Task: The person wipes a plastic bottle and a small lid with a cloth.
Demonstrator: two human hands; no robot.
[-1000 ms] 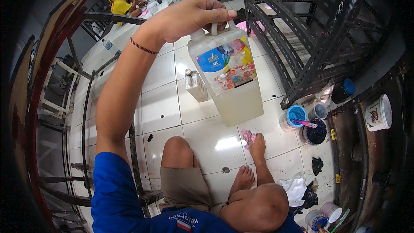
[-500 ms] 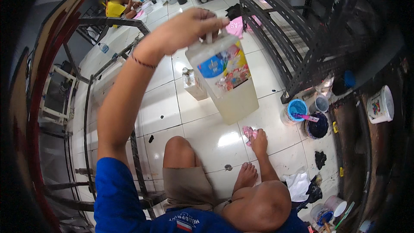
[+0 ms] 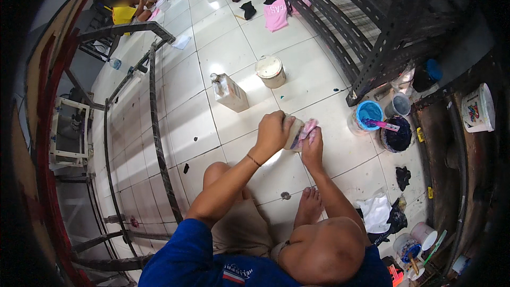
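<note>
Low over the tiled floor, my left hand (image 3: 273,135) is closed on a pale translucent plastic jerrycan (image 3: 293,133), seen foreshortened and partly covered by my fingers. A crumpled pink cloth (image 3: 308,127) is pinched in my right hand (image 3: 313,148), right against the jerrycan. How far the cloth touches the container's mouth is hidden. Beyond my hands stand an upright rectangular metal can (image 3: 230,94) and a round cream lidded tub (image 3: 270,71).
To the right are an open tub of blue paint (image 3: 368,114), a dark paint pot (image 3: 397,135) and a black perforated metal shelf (image 3: 366,69). A metal frame (image 3: 156,127) stands at left. Pink fabric (image 3: 276,15) lies far ahead. Another person (image 3: 124,13) in yellow sits at far left.
My left hand has brought the jerrycan down and toward my right hand. My right hand has lifted the pink cloth from the floor to meet it. The cream tub has come into view.
</note>
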